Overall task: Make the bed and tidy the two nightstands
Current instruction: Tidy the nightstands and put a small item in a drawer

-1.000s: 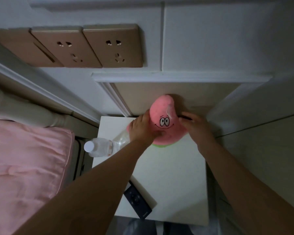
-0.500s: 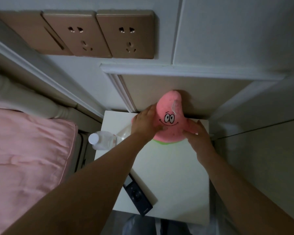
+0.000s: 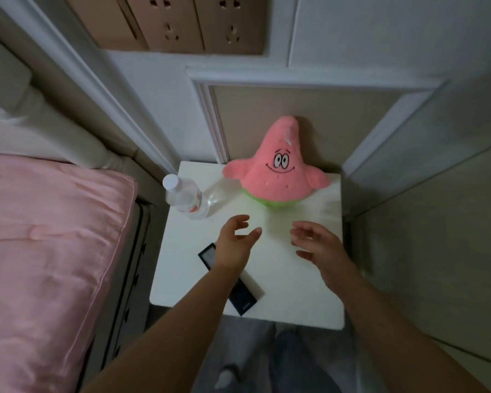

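Plush: a pink star-shaped stuffed toy with a green base (image 3: 278, 177) is set upright at the back of the white square nightstand (image 3: 281, 282), apparently against the wall panel.
Handling: judged soft, light and easily toppled; best taken by both sides of the body.
Left hand (image 3: 234, 245): empty, fingers spread, over a black slim remote (image 3: 240, 300).
Right hand (image 3: 319, 245): empty, fingers loosely open.
Bottle: a clear plastic water bottle with a white cap (image 3: 186, 198) lies at the left edge, likely to roll.
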